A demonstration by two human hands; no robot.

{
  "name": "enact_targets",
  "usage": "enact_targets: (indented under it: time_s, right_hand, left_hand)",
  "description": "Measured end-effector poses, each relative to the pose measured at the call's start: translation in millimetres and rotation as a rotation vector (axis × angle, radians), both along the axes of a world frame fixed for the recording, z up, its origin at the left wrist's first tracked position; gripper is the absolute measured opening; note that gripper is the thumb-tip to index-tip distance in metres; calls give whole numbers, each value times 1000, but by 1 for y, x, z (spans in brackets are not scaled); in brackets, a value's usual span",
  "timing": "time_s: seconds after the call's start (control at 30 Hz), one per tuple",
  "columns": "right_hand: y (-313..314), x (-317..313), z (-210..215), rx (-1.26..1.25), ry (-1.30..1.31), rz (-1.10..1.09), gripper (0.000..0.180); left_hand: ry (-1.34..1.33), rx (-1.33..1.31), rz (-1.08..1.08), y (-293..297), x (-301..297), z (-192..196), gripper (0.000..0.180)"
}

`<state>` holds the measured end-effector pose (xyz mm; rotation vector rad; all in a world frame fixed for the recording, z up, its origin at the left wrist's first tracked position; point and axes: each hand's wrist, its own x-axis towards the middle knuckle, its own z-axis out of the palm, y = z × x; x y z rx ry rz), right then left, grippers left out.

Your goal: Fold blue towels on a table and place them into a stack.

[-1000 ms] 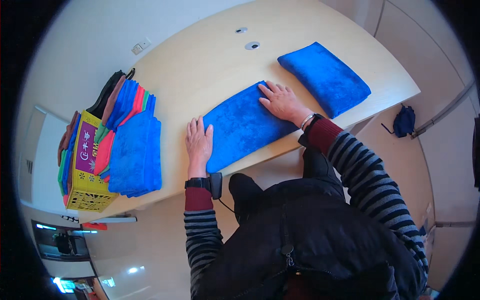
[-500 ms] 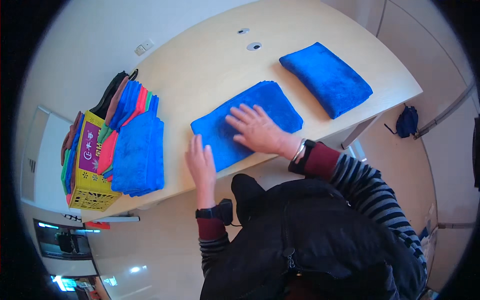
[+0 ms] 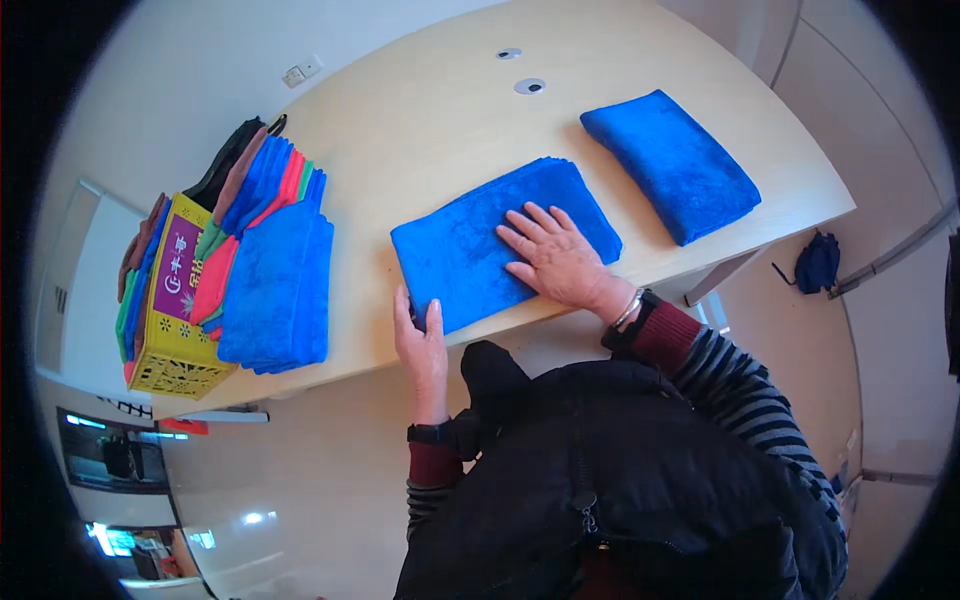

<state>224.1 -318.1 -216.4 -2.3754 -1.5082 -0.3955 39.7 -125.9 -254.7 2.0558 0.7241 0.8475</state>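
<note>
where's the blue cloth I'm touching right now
In the head view, the folded blue cloth lies at the near side of the table, under your right hand, between the blue stack on its left and another blue cloth on its right.

The folded towel (image 3: 455,262) under the right hand (image 3: 560,262) is mottled blue, like the second towel (image 3: 672,165) beyond it. Left of the left hand (image 3: 420,345), the plastic crate (image 3: 180,373) is yellow with a purple panel (image 3: 180,262). Behind the hands, maroon cuffs (image 3: 668,333) meet sleeves (image 3: 750,390) striped grey and black.

Bright light, glare on floor (image 3: 330,485), bent edges, black corners
</note>
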Motion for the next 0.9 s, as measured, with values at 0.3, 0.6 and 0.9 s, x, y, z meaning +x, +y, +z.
enact_targets:
  time_s: [0.3,0.6,0.9]
  right_hand:
    - [-6,27,2,-6,-11,18,53]
    - [2,63,1,-33,-30,-111,50]
    - [40,-16,12,30,111,200,50]
  left_hand:
    - [-257,-474,-125,-11,-9,3,80]
    - [-373,-603,-279,-55,2,3,86]
    - [-196,-482,-440,-59,-6,2,67]
